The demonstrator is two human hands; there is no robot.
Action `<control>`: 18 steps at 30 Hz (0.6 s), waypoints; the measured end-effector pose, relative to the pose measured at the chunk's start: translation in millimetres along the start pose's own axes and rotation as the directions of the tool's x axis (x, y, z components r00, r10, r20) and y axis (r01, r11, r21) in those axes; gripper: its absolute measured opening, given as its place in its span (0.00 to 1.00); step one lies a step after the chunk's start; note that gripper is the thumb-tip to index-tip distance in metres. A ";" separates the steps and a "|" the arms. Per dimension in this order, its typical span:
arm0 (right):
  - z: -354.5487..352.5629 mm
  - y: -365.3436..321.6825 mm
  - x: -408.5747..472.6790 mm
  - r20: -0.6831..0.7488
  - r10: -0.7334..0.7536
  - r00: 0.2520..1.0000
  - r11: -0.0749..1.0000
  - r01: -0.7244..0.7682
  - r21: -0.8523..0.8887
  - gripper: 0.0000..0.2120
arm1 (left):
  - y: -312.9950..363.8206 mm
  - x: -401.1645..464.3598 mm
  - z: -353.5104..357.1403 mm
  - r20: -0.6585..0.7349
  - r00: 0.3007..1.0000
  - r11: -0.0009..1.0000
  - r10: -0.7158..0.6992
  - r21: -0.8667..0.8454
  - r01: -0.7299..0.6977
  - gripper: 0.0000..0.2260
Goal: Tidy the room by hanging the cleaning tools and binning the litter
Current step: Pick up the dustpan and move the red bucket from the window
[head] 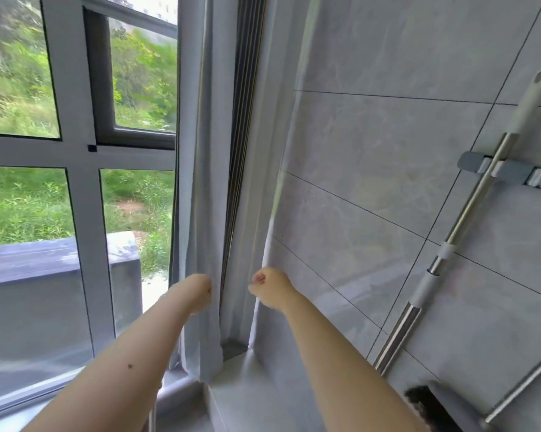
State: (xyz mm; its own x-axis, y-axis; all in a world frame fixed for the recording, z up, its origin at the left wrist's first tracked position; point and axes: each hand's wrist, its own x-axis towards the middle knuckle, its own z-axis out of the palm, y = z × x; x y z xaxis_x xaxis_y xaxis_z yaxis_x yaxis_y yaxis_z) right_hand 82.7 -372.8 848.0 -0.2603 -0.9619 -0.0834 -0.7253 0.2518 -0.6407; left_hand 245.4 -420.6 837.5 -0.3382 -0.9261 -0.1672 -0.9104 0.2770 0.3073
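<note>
left hand (197,289): fingers curled, gripping curtain (200,213) edge
right hand (270,288): fingers curled, pinching other curtain fold
mop handle (469,219): clipped in wall rack (509,174), right wall
brush (425,403): bottom right, below rack

- Both arms reach toward the corner by the window (76,151).
- The left hand (197,291) grips a fold of the pale grey curtain (197,213); the right hand (267,289) pinches the curtain's right edge, near the tiled wall (387,151).
- Further right, a mop handle (469,213) sits clipped in a grey wall rack (509,173).
- A second metal pole (522,388) and dark bristles (425,403) show at the near right.
</note>
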 end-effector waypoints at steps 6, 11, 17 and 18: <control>79.4 -18.3 23.7 0.128 -0.005 0.992 0.999 0.012 -0.049 0.15 | -64.2 13.1 24.6 0.050 0.995 0.997 -0.081 0.021 0.080 0.14; 138.6 -26.3 45.7 0.212 0.042 0.976 0.998 -0.031 -0.057 0.15 | -115.0 36.3 56.9 0.095 0.988 0.993 -0.121 0.015 0.120 0.12; 209.1 -28.9 66.5 0.287 0.132 0.949 0.991 -0.118 -0.067 0.13 | -171.4 61.5 97.5 0.172 0.973 0.985 -0.156 -0.053 0.167 0.12; 221.2 -28.1 68.8 0.302 0.151 0.941 0.988 -0.136 -0.069 0.13 | -179.8 63.4 104.8 0.189 0.968 0.982 -0.165 -0.059 0.179 0.11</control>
State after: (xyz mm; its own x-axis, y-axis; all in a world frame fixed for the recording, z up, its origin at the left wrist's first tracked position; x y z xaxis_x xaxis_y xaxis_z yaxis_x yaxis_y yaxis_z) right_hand 226.2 -469.6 691.5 -0.1621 -0.8996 -0.4055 -0.7253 0.3873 -0.5692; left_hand 362.7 -502.3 673.5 -0.2221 -0.8936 -0.3900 -0.9406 0.0909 0.3272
